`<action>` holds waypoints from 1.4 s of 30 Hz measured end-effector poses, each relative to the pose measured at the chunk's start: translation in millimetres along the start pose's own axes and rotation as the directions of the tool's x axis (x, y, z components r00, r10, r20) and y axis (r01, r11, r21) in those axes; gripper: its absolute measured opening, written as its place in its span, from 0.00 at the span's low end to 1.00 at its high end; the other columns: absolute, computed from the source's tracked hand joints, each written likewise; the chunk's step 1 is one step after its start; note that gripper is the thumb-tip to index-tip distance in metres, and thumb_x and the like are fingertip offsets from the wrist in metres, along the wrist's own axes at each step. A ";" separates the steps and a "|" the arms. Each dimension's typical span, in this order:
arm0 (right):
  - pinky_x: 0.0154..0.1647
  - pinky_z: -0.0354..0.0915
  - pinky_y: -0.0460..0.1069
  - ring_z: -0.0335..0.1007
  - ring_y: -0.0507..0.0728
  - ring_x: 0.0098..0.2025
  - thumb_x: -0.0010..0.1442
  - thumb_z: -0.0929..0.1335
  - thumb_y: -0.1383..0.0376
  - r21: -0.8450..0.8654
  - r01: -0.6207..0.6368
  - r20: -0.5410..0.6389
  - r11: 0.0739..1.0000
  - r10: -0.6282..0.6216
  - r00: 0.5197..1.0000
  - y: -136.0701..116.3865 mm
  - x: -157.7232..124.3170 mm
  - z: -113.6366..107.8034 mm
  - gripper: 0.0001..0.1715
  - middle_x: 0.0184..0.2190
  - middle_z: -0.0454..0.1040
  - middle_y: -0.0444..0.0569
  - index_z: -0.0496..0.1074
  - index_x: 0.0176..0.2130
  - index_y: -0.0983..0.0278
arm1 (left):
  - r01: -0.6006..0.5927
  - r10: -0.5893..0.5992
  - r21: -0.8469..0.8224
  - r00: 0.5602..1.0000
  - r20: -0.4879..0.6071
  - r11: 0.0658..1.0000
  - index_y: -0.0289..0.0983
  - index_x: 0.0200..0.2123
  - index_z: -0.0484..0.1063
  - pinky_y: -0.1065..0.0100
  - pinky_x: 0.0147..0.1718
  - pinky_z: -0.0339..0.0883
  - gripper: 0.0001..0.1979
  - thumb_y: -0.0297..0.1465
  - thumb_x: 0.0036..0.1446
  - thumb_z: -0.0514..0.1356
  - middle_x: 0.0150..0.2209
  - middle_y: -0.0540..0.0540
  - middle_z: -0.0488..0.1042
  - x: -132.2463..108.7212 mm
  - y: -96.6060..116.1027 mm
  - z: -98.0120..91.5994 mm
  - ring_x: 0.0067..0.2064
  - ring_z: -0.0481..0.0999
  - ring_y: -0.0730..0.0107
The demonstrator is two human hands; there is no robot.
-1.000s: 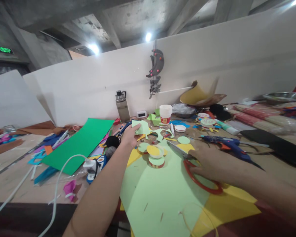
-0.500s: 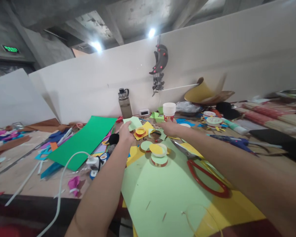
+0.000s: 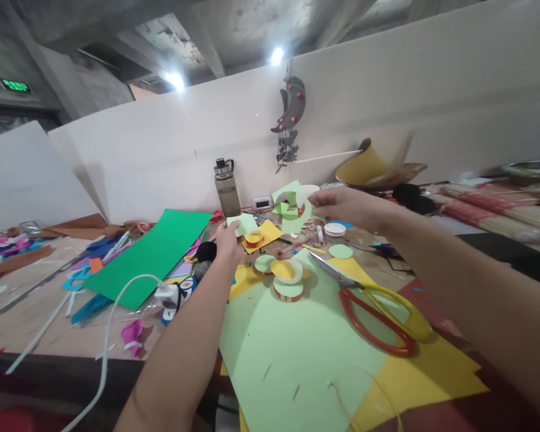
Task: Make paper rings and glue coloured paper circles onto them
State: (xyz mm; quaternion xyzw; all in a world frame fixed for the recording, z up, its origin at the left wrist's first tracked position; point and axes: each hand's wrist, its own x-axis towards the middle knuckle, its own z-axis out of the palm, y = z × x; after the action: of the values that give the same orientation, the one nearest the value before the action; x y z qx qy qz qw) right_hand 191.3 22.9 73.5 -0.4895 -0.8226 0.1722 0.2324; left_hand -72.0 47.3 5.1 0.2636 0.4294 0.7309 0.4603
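Observation:
My left hand pinches a small light green paper piece beside a yellow square that has a yellow and red ring on it. Farther right, my right hand holds up a light green paper with a round hole, in front of a white cup. Round green and yellow discs sit on the large light green sheet. Scissors with red and yellow handles lie partly open to the right of them.
A water bottle and a small white clock stand at the wall. Dark green card, a white cable and coloured scraps are on the left. Bundled sticks and black material lie on the right.
My right hand has risen from the table near the cup, lifting the green paper with the hole. A light green disc and a white lid now show beneath it. My left hand has barely moved.

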 end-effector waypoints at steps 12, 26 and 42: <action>0.47 0.66 0.47 0.76 0.55 0.41 0.55 0.72 0.67 0.429 -0.067 0.784 0.901 -0.334 0.523 -54.4 -113.6 -12.3 0.10 0.35 0.81 0.49 0.81 0.39 0.59 | -0.006 0.002 0.076 0.999 0.052 0.997 0.35 0.28 0.68 0.76 0.21 0.59 0.10 0.24 0.40 0.65 0.22 0.54 0.71 3.1 -9.2 1.3 0.21 0.70 0.77; 0.38 0.66 0.46 0.74 0.54 0.36 0.57 0.69 0.59 0.366 0.051 0.703 0.929 -0.311 0.640 -53.1 -69.7 15.2 0.15 0.35 0.80 0.47 0.80 0.42 0.62 | 0.009 -0.014 0.054 0.997 0.081 0.998 0.36 0.25 0.66 0.77 0.18 0.57 0.07 0.25 0.42 0.63 0.21 0.53 0.71 -2.6 -2.8 4.9 0.22 0.70 0.77; 0.28 0.61 0.44 0.76 0.55 0.34 0.52 0.74 0.60 0.150 0.123 0.762 0.981 -0.194 0.618 -78.8 -144.5 8.3 0.15 0.33 0.81 0.46 0.81 0.42 0.58 | -0.012 0.001 0.081 0.991 0.134 0.997 0.36 0.27 0.69 0.79 0.18 0.58 0.12 0.29 0.40 0.70 0.23 0.53 0.72 -3.9 -5.2 9.2 0.21 0.70 0.79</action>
State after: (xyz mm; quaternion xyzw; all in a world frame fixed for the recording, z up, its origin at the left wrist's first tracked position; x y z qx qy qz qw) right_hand 189.2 -141.9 76.0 -0.2837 -0.8747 0.3780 -0.1079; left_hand -60.8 48.4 5.1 0.3320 0.4265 0.6948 0.4745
